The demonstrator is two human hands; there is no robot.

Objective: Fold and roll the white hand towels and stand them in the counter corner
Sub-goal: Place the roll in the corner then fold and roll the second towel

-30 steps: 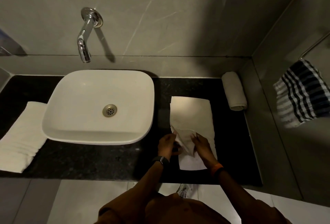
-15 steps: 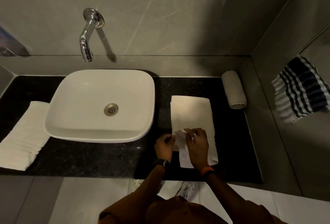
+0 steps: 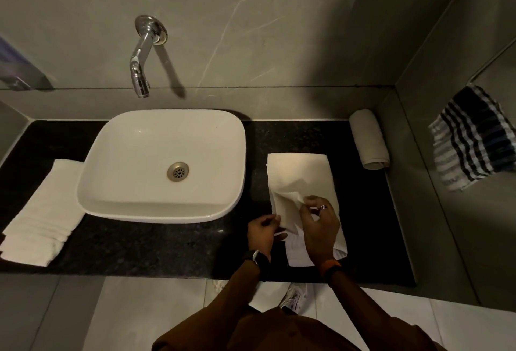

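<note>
Head view: one rolled white towel (image 3: 369,138) in corner of black stone surface (image 3: 167,244), lying, not standing. Second white hand towel (image 3: 301,174) only part folded, both hands' fingers (image 3: 308,200) pinching its lifted flap; third flat folded white towel (image 3: 42,211) untouched.

Dim light falls on grey tiled walls (image 3: 279,43), a black stone counter (image 3: 156,247) bearing a white basin (image 3: 134,171), a chrome wall tap (image 3: 141,62), and pale floor tiles (image 3: 134,314).

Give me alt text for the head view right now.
Both hands, left and right, pinch a fold of the white towel lying flat on the black counter right of the sink. A rolled towel sits in the far right corner; a folded towel lies left of the sink.
</note>
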